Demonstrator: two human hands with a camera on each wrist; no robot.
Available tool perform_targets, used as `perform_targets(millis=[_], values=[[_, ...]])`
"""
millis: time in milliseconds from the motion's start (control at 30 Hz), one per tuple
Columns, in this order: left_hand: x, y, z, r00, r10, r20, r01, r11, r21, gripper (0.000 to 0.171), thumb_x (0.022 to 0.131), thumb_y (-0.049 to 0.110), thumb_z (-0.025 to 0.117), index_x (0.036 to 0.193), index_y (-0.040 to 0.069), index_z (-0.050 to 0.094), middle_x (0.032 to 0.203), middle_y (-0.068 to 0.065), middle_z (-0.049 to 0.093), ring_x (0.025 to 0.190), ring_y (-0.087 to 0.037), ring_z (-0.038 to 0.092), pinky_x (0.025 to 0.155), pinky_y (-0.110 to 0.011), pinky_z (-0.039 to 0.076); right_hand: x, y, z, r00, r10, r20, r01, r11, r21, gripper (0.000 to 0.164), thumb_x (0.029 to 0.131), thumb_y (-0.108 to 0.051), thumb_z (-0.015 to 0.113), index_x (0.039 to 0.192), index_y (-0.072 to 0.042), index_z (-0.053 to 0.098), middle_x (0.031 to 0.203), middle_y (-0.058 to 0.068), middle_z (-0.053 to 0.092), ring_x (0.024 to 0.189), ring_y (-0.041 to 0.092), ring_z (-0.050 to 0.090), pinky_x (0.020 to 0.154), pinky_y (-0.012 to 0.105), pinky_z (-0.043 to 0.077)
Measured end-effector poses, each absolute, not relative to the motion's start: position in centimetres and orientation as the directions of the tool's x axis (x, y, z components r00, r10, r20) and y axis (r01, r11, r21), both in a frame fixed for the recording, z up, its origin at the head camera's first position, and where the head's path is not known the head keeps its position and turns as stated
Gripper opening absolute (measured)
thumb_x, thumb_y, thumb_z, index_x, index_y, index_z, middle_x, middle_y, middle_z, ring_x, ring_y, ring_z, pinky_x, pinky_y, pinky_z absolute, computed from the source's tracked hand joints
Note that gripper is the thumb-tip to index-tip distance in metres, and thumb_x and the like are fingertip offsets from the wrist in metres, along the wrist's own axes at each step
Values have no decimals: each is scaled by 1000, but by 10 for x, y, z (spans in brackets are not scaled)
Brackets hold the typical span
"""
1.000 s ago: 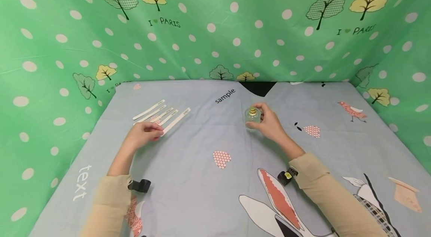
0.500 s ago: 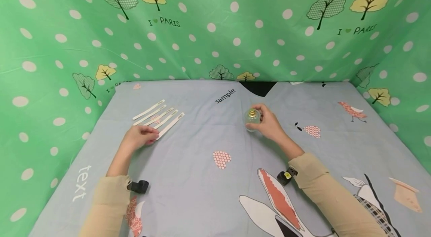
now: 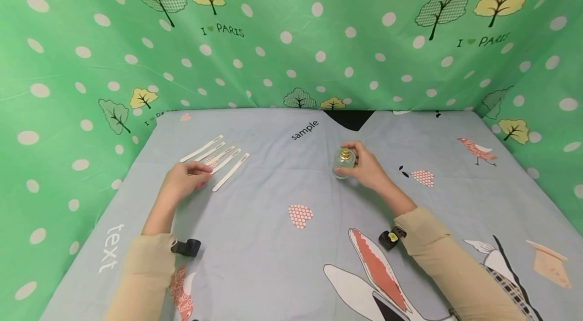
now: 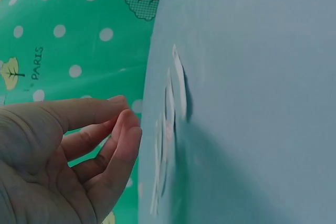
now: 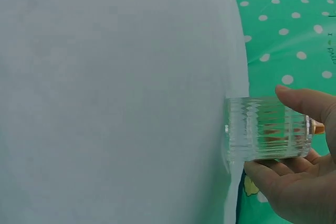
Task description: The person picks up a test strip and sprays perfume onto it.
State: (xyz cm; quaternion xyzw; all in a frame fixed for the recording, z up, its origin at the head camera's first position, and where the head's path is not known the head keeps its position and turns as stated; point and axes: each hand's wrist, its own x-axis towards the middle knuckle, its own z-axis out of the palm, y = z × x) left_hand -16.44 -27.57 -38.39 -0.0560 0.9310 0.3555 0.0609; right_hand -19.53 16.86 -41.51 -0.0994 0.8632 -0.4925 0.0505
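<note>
In the head view my left hand (image 3: 182, 179) hovers just beside several white paper test strips (image 3: 202, 148) laid in a slanted row. The nearest strip (image 3: 231, 172) lies a little apart to the right, past the fingertips. Seen from the left wrist, thumb and fingers (image 4: 126, 124) come loosely together with nothing between them, left of the strips (image 4: 181, 85). My right hand (image 3: 366, 166) grips a clear ribbed glass perfume bottle (image 5: 262, 128) with a gold spray neck (image 3: 345, 153), thumb on one side and fingers on the other. The bottle is upright, its base at the cloth.
A grey-blue printed cloth (image 3: 273, 240) covers the table, with the word "sample" and hearts printed on it. Green polka-dot curtains (image 3: 291, 32) hang behind and at both sides. Black wrist cameras (image 3: 193, 247) sit on both forearms.
My left hand drew the nearest strip back toward me, laid it on the cloth and let go, moving slightly left. The right hand keeps hold of the bottle, which shifts slightly.
</note>
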Motion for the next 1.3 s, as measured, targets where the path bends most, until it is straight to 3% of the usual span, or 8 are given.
perform_targets(millis=[167,267,500,600,733,900,1133,1300], values=[[-170,-266,-376,-989,-49,-136,-127,744,656,25,92,16,68,111,0,71,90,-10,71,69,-10,62,61,-20,49,-196,174,-405,-966,-257,17,-125,410,-903,68,86,-2,75,142,6,37,143,27,49,135,42,49,115,51,41],[-174,-259,-371,-990,-42,-136,-122,743,658,25,94,17,66,113,1,70,101,-17,72,78,-18,68,65,-20,52,-194,179,-396,-966,-256,34,-135,386,-913,66,88,-6,74,141,5,37,143,26,50,140,40,45,119,49,35],[-184,-237,-356,-1000,-11,-24,-24,762,647,22,97,19,63,112,4,70,109,-19,71,93,-28,69,70,-22,51,-193,194,-376,-966,-160,202,-253,439,-862,51,96,-18,67,138,0,45,142,21,54,139,33,47,121,44,34],[-188,-226,-354,-998,-3,59,35,770,637,20,97,17,63,110,5,71,109,-19,72,97,-31,68,76,-31,54,-195,200,-371,-955,-126,269,-296,478,-827,49,98,-19,65,139,0,47,144,19,53,140,32,47,121,44,34],[-195,-212,-354,-991,8,132,91,768,634,19,98,15,63,110,5,72,109,-17,73,101,-32,69,86,-44,56,-199,207,-367,-934,-104,343,-342,545,-765,47,98,-19,64,139,1,49,145,20,53,140,35,46,120,48,35],[-204,-196,-357,-981,39,191,149,783,604,20,98,16,62,113,7,71,115,-15,72,111,-33,67,98,-47,54,-199,215,-364,-912,-101,397,-352,689,-633,50,100,-22,61,143,-2,47,148,22,50,139,42,44,115,57,36],[-214,-179,-367,-946,179,269,273,887,372,38,97,24,65,132,10,63,149,-13,52,141,-36,44,117,-53,37,-201,226,-366,-909,-175,377,-352,808,-473,55,102,-22,57,151,-6,39,161,21,31,149,42,26,117,68,23],[-218,-169,-376,-941,247,230,283,949,139,88,89,66,58,158,21,27,169,-5,8,156,-36,6,121,-70,4,-204,235,-371,-923,-219,316,-325,884,-337,75,98,-36,63,159,-18,24,168,16,8,155,42,-1,109,84,1]])
